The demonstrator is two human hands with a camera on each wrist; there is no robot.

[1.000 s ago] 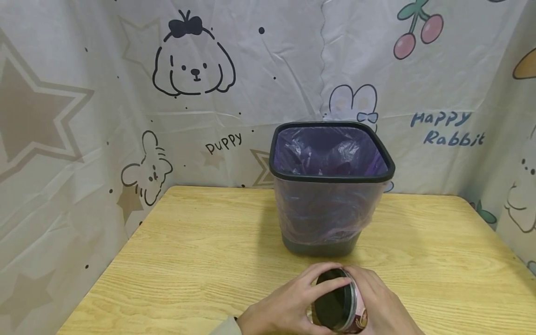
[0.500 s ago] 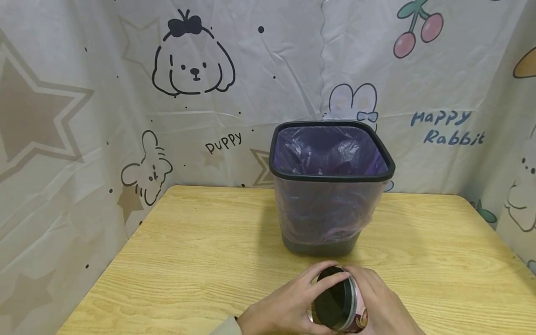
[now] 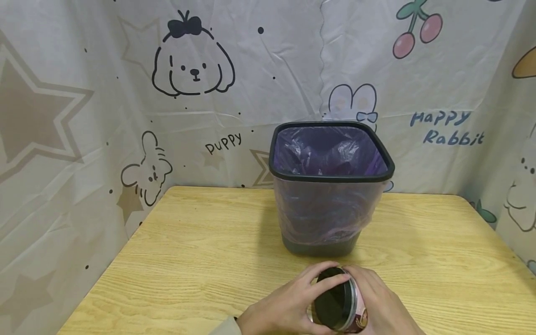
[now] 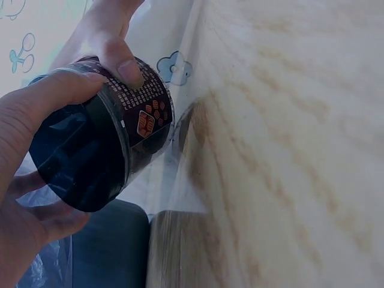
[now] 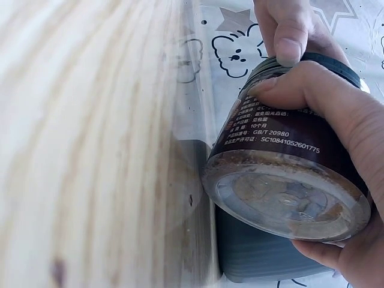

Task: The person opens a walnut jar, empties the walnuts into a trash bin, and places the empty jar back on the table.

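A clear plastic jar [image 5: 276, 138] with a dark printed label and a black lid [image 3: 332, 304] is held tilted at the table's front. My left hand [image 3: 289, 298] grips the lid, its fingers spread around the edge. My right hand [image 3: 378, 298] wraps around the labelled body from the other side. Brownish residue shows through the jar's transparent base in the right wrist view. In the left wrist view, the lid's smooth dark top faces the camera, and the left thumb lies along its rim.
Just beyond the hands stands a dark trash bin [image 3: 331, 178] lined with a purple bag [image 3: 326, 209]. The wood-grain table [image 3: 201, 260] extends to both sides. A cartoon-printed cloth [image 3: 259, 102] hangs behind it and at the sides.
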